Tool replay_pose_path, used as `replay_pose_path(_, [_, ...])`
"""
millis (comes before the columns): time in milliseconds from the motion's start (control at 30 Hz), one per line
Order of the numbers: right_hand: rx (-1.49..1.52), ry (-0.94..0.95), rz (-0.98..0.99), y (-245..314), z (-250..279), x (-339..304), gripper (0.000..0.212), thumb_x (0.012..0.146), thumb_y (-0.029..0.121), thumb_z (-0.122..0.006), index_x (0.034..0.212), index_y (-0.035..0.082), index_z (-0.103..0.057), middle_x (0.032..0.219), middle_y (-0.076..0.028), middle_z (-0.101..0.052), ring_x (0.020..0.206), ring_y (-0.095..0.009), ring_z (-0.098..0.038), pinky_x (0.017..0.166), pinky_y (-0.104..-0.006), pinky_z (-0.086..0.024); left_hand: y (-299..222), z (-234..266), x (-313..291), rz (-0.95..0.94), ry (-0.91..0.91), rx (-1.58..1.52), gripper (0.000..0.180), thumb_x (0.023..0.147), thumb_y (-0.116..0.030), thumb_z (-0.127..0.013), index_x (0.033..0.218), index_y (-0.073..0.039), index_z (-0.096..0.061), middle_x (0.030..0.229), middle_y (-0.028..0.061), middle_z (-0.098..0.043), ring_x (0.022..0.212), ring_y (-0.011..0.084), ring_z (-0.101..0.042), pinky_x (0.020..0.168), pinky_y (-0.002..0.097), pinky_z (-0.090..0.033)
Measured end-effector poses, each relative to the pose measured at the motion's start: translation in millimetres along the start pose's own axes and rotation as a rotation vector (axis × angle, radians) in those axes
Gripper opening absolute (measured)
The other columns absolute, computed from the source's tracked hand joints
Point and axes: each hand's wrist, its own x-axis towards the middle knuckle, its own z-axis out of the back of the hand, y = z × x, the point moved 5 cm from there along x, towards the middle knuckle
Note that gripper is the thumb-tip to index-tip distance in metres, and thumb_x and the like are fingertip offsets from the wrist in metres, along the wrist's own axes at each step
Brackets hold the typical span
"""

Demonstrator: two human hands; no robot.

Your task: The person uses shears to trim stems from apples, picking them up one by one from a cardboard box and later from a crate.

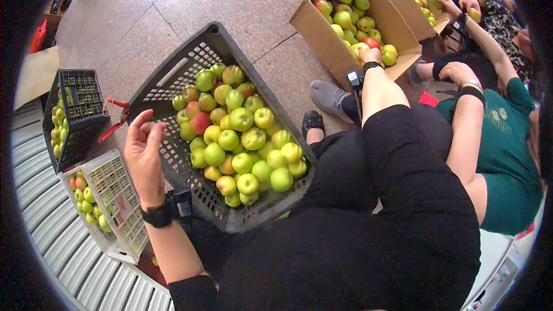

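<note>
- Apparently, the step in hand was handling apples point(241, 118) between the crate point(164, 89) and the carton point(317, 35); they lay heaped in the crate, with more in the carton, beyond it to the right.
- The left hand point(144, 148), at the crate's left wall, was released, its fingers loosely bent around nothing.
- The right hand point(370, 56) reached into the carton; whether it grasped an apple, I couldn't tell.
- The next move probably called for a gentle grip.
- A grey shoe point(330, 99), right of the crate, likely narrowed the path.
- Left of the crate: a red tool point(109, 133), a white crate point(118, 193), rollers point(52, 210).
</note>
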Motion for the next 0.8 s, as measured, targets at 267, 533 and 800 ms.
replay_pose_path(267, [0.186,-0.244,0.335,65,38,14,0.036,0.07,0.025,-0.063,0.096,0.002,-0.065,0.096,-0.022,-0.064,0.092,-0.035,-0.062,0.084,-0.038,-0.047,-5,-25,0,-0.032,0.192,-0.078,0.024,0.087,-0.003,-0.057,0.111,0.0,-0.055,0.089,0.0047,-0.06,0.082,0.0113,-0.059,0.077,0.0229,-0.046])
replay_pose_path(533, [0.628,-0.275,0.966,217,87,-102,0.031,0.081,0.022,-0.06,0.1,-0.003,-0.062,0.089,-0.015,-0.065,0.084,-0.026,-0.063,0.073,-0.0358,-0.05,-18,-24,-2,-0.158,0.141,-0.045,0.022,0.084,-0.009,-0.062,0.103,0.002,-0.059,0.087,0.0048,-0.063,0.077,0.0112,-0.06,0.069,0.0233,-0.048])
replay_pose_path(800, [0.739,0.704,0.942,243,72,-277,0.024,0.083,0.016,-0.057,0.101,0.001,-0.059,0.085,-0.01,-0.064,0.072,-0.019,-0.063,0.061,-0.0312,-0.05,-40,13,-22,-0.137,0.082,-0.081,0.023,0.084,-0.013,-0.062,0.098,0.004,-0.058,0.081,0.0076,-0.063,0.072,0.0125,-0.06,0.065,0.0235,-0.048])
